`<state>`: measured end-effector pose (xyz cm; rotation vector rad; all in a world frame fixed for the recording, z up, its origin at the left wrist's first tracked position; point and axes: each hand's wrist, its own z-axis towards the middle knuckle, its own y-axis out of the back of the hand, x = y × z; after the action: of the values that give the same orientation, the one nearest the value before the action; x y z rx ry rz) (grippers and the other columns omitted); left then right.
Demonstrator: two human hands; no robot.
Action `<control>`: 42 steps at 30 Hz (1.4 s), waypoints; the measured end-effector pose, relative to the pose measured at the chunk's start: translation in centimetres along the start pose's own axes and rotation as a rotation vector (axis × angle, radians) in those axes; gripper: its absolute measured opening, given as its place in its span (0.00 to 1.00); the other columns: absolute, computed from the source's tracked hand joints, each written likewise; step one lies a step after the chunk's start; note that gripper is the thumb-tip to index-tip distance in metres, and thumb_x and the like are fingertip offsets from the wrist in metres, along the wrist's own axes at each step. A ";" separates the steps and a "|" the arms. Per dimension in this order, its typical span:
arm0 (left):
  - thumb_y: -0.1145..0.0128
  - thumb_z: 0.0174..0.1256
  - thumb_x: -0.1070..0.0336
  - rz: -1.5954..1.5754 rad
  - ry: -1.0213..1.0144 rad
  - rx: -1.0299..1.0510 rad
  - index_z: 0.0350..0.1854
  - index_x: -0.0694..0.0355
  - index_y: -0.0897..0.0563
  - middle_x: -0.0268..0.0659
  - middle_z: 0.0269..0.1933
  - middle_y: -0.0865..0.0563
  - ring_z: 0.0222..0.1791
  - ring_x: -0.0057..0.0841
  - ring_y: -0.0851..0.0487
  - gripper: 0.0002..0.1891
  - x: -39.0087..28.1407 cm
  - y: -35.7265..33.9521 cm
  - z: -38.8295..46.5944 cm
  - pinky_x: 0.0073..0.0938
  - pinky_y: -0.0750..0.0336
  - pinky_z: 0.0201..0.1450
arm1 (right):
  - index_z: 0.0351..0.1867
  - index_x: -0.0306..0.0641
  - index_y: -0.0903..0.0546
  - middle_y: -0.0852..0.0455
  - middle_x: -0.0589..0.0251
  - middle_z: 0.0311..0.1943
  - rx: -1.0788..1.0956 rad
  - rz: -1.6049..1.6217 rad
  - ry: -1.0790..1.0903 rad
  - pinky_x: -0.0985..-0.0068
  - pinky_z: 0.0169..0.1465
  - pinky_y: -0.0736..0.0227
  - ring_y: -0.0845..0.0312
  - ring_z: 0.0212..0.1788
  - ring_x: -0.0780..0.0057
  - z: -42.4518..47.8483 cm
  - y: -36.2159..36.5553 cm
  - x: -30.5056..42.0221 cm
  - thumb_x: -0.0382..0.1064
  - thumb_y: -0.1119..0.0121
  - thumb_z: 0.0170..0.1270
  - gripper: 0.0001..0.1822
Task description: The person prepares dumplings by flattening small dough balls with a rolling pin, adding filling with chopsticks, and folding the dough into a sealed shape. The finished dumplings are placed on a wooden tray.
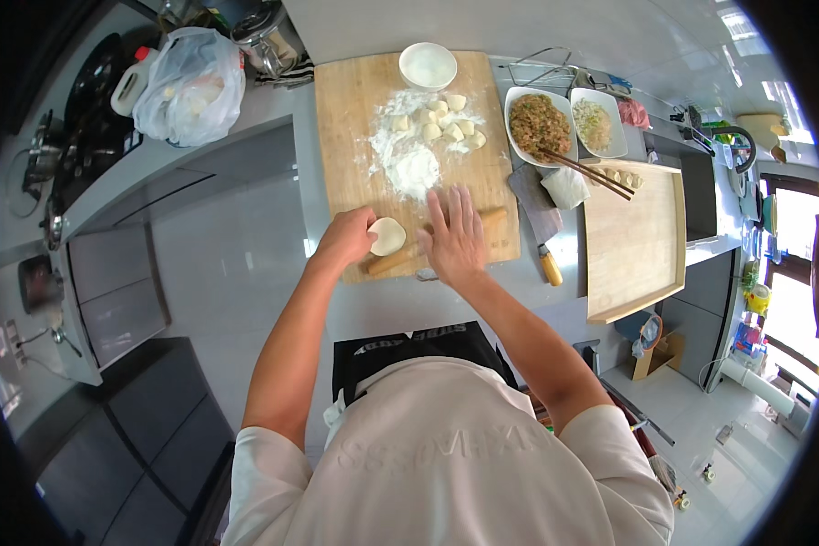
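My left hand (349,235) holds the left edge of a round, flattened dough wrapper (387,237) above the wooden board (341,136). Fingers extended, my right hand (456,239) lies flat over the middle of a wooden rolling pin (390,261), whose ends show on both sides. Beyond the hands are a heap of white flour (413,172) and several small dough pieces (431,131). A white bowl (428,66) stands at the board's far edge. To the right, a bowl of minced filling (539,126) bears a pair of chopsticks (590,174).
A cleaver with a wooden handle (550,266) lies right of the board beside a white cloth (565,188). Farther right, a wooden tray (635,252) holds several dumplings (624,179). A dish of chopped food (594,127) stands behind it. A plastic bag (194,89) sits at the left.
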<state>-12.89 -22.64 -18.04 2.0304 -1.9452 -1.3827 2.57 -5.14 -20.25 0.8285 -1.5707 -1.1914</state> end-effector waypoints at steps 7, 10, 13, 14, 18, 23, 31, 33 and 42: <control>0.35 0.69 0.64 0.195 -0.106 -0.097 0.45 0.62 0.11 0.50 0.45 0.09 0.46 0.50 0.12 0.09 -1.9 1.0 0.5 0.45 0.20 0.49 | 0.82 0.45 0.39 0.41 0.41 0.80 -0.254 -0.030 -0.001 0.49 0.83 0.56 0.55 0.85 0.44 9.8 -0.6 2.7 0.54 0.43 0.76 0.38; 0.35 0.69 0.64 0.172 -0.240 -0.183 0.45 0.63 0.11 0.50 0.45 0.09 0.46 0.49 0.12 0.09 0.0 -0.4 1.1 0.44 0.19 0.48 | 0.80 0.43 0.36 0.38 0.41 0.79 -0.165 0.081 0.051 0.48 0.82 0.54 0.51 0.84 0.42 4.2 -0.3 1.3 0.54 0.41 0.74 0.38; 0.35 0.69 0.64 -0.029 0.034 -0.024 0.45 0.64 0.11 0.50 0.44 0.09 0.45 0.49 0.12 0.09 -0.3 0.1 0.3 0.44 0.19 0.48 | 0.80 0.43 0.36 0.40 0.41 0.79 -0.061 -0.034 0.071 0.49 0.82 0.53 0.51 0.83 0.42 -1.9 -0.3 -0.3 0.55 0.40 0.74 0.39; 0.35 0.69 0.64 -0.042 0.009 -0.029 0.45 0.64 0.12 0.49 0.43 0.10 0.45 0.48 0.12 0.09 0.0 -0.1 0.0 0.44 0.20 0.48 | 0.81 0.43 0.36 0.41 0.41 0.80 -0.062 -0.039 0.051 0.49 0.82 0.54 0.51 0.84 0.43 -1.7 -0.6 -0.4 0.55 0.41 0.74 0.39; 0.35 0.70 0.64 0.043 -0.048 -0.052 0.45 0.65 0.14 0.48 0.43 0.10 0.44 0.48 0.12 0.09 -0.6 0.0 -0.4 0.42 0.20 0.47 | 0.81 0.44 0.36 0.43 0.40 0.81 -0.131 -0.040 -0.008 0.49 0.82 0.53 0.51 0.84 0.43 4.8 -0.1 1.7 0.55 0.42 0.75 0.38; 0.37 0.73 0.65 0.084 -0.312 -0.204 0.46 0.64 0.17 0.47 0.42 0.11 0.43 0.48 0.14 0.08 0.5 -1.6 -0.1 0.42 0.20 0.47 | 0.80 0.45 0.35 0.39 0.45 0.81 -0.031 0.000 0.240 0.49 0.82 0.50 0.48 0.83 0.45 3.4 0.8 0.3 0.58 0.44 0.75 0.38; 0.44 0.83 0.64 -1.355 -0.321 -0.151 0.60 0.61 0.22 0.37 0.53 0.12 0.51 0.30 0.12 0.12 -0.8 -3.1 -2.6 0.29 0.15 0.50 | 0.61 0.45 0.16 0.21 0.58 0.64 -0.092 0.097 0.306 0.53 0.71 0.33 0.32 0.72 0.54 -0.8 0.6 -6.2 0.42 0.29 0.63 0.24; 0.42 0.81 0.66 -1.563 -0.423 -0.087 0.64 0.61 0.22 0.39 0.56 0.12 0.55 0.33 0.11 0.14 -4.3 -1.9 -3.8 0.31 0.13 0.52 | 0.59 0.44 0.16 0.20 0.59 0.62 -0.199 0.098 0.259 0.54 0.69 0.32 0.30 0.70 0.54 -0.6 2.4 -6.1 0.41 0.28 0.62 0.23; 0.43 0.79 0.69 -1.688 -0.214 0.020 0.65 0.67 0.23 0.46 0.61 0.15 0.61 0.39 0.14 0.17 -11.3 -3.8 -2.2 0.38 0.13 0.61 | 0.56 0.35 0.16 0.14 0.66 0.33 -0.369 0.781 -0.412 0.76 0.37 0.22 0.19 0.32 0.79 -5.0 7.3 -10.3 0.35 0.32 0.72 0.15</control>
<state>-6.79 -13.89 -12.38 3.6363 0.2989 -1.4992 10.73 4.78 -15.88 -0.2907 -1.6805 -1.0321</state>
